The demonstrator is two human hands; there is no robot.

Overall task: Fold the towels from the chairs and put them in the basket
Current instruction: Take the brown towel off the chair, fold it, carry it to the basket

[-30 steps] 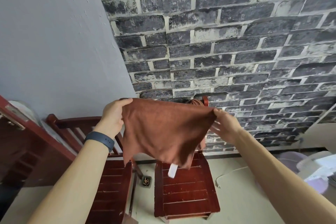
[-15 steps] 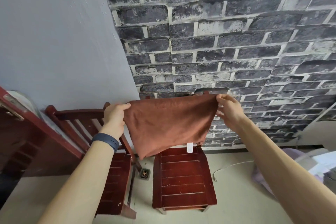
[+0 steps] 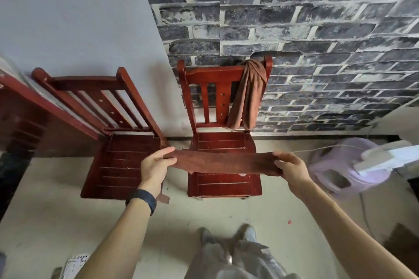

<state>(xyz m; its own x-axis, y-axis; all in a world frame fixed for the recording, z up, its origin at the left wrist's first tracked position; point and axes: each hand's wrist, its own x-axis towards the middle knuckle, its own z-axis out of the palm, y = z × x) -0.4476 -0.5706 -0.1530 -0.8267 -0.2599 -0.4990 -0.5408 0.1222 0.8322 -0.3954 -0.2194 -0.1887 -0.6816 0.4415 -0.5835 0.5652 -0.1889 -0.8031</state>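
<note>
Head view: left hand [image 3: 156, 163] and right hand [image 3: 292, 167] each clamped by thumb and curled fingers on one end of brown towel [image 3: 224, 162]; cloth stretched as a narrow band just above front of right chair [image 3: 226, 186] seat. Judged mid-fold; hold tension even, match corners before halving, use seat as flat support. Second towel [image 3: 249, 97] draped on same chair's backrest, unfolded. Left chair [image 3: 120, 165] close beside left hand; open floor toward feet; blurred purple item [image 3: 340, 179] at right, basket or not, cannot tell.

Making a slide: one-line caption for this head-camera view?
Left hand and right hand stretch a rust-brown cloth towel in front of a red wooden chair whose backrest carries a second bunched brown towel.
</note>
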